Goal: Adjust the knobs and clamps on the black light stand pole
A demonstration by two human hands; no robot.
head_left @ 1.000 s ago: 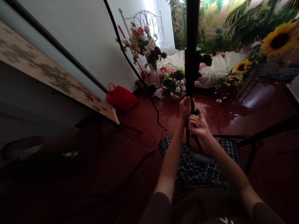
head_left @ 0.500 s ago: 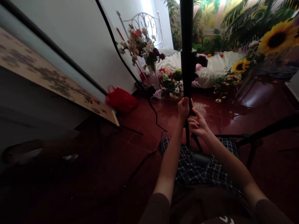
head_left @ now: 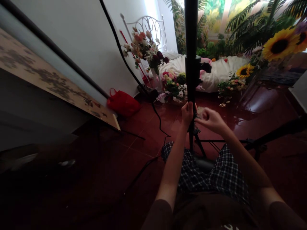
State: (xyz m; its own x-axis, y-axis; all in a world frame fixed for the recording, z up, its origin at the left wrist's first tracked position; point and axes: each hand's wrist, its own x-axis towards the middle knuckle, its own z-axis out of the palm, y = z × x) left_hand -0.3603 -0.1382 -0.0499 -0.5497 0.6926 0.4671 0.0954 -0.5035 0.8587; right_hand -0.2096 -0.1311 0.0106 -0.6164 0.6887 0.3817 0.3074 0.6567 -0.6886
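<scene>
Black pole (head_left: 191,76): stood upright ahead of plaid legwear (head_left: 227,174), clasped below the side knob (head_left: 206,67) by the left grip (head_left: 187,112). Positioned right grip (head_left: 212,120) just beside the pole, loosely curled; could not tell, owing to blur, whether closed on anything.

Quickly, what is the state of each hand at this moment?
Left hand: closed around the black upright cylindrical pole.
Right hand: partly curled beside the pole; whether it holds anything cannot be told.
</scene>
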